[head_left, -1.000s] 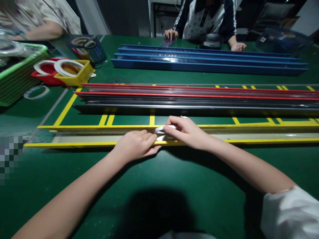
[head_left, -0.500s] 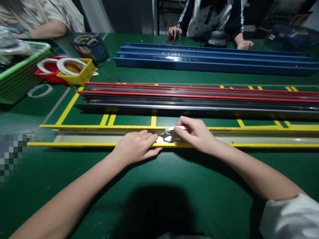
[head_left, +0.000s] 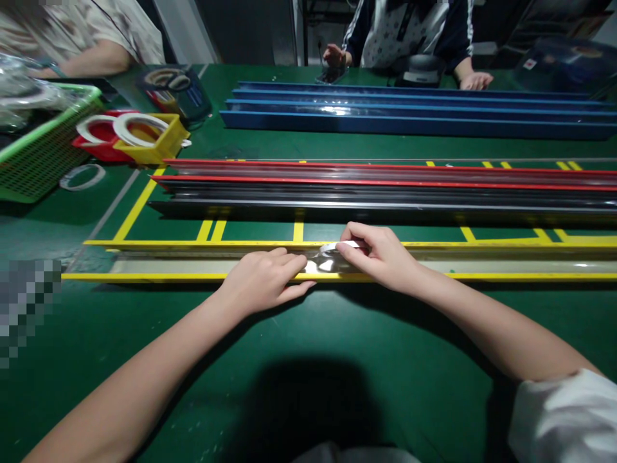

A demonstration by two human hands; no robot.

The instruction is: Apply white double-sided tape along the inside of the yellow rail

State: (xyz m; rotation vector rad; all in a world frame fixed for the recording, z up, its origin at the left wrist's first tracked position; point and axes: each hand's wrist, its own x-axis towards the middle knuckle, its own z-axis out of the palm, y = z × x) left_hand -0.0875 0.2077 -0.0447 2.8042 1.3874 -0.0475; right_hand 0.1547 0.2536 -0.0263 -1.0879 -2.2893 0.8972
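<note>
A long channel with yellow edges (head_left: 159, 278) and a pale inner floor lies across the table in front of me. My left hand (head_left: 265, 278) grips its near wall, fingers inside the channel and thumb outside. Just to the right, my right hand (head_left: 378, 254) pinches a narrow white roll of tape (head_left: 332, 247) over the channel; much of the roll is hidden by the fingers. Shiny film or tape (head_left: 328, 263) glints on the channel floor between my hands. Whether it joins the roll, I cannot tell.
Beyond lie red-edged (head_left: 337, 181), black (head_left: 289, 207) and blue (head_left: 409, 121) channels. At left are a green basket (head_left: 53, 138), red (head_left: 103, 151) and yellow (head_left: 157, 145) bins with white rolls, and a loose white ring (head_left: 83, 177). A co-worker's hands (head_left: 475, 80) rest across the table.
My hands keep nearly the same grip and place on the channel. The whole view has shifted slightly. Across the table, a co-worker's hand has lifted and turned.
</note>
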